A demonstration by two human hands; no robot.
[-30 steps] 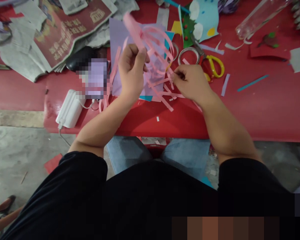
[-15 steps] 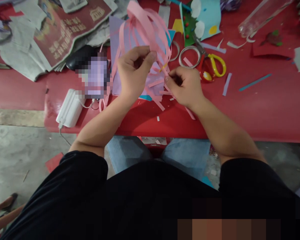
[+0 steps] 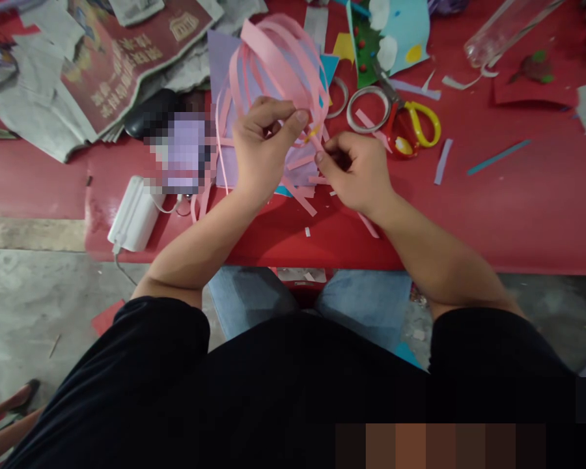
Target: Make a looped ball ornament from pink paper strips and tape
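Note:
A rounded cage of looped pink paper strips (image 3: 283, 49) stands up from my hands over the red table. The thumb and forefinger of my left hand (image 3: 268, 140) pinch at the lower edge of the loops, on a pink strip. My right hand (image 3: 359, 166) grips the gathered lower end of the strips between thumb and curled fingers. A small yellow tie (image 3: 312, 135) crosses the strips between the two hands. Beneath lies a purple paper sheet (image 3: 219, 71), with cut pink strips (image 3: 301, 198) scattered about it.
Right of my hands are two tape rolls, the nearer roll (image 3: 369, 90) beside scissors (image 3: 422, 124) with yellow and red handles. A white power bank (image 3: 133, 215) with cables lies left, near a black mouse-shaped object (image 3: 151, 114). Newspapers (image 3: 39, 98) cover the far left. A clear bottle (image 3: 498, 32) lies far right.
The looped strips have tipped slightly lower and now form a rounder shape. My left hand has moved a little down and closer to my right hand; both keep their pinch.

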